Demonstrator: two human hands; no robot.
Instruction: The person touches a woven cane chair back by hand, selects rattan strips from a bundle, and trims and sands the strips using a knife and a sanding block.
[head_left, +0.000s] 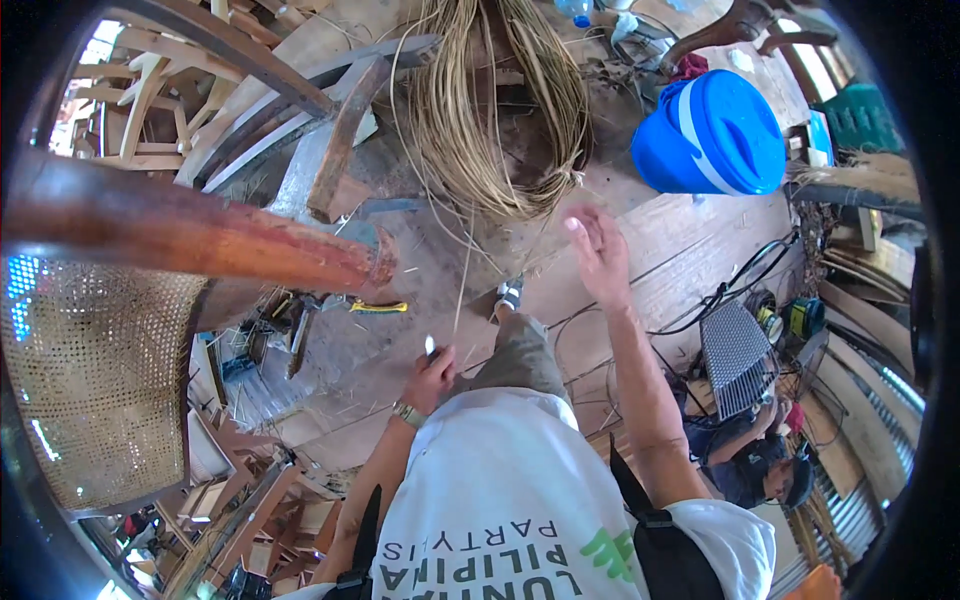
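My left hand [430, 381] is closed in front of my waist, with a small dark object with a bright shiny tip [431, 347] sticking up out of it. A thin rattan strand [463, 285] runs from close by this hand up toward a large coil of rattan [460, 140] on the floor ahead. Whether the fingers also grip that strand cannot be told. Farther forward and to the right, my right hand [603, 255] is raised, slightly blurred, its fingers apart and nothing seen in them. It hovers below the coil's tied right side.
A blue lidded bucket [725, 132] stands at the far right. At left are a reddish wooden post [200, 225], a woven cane panel [110, 370] and a yellow-handled tool [379, 307]. A metal grille [735, 350], black cables [735, 290] and another person [755, 465] are at right.
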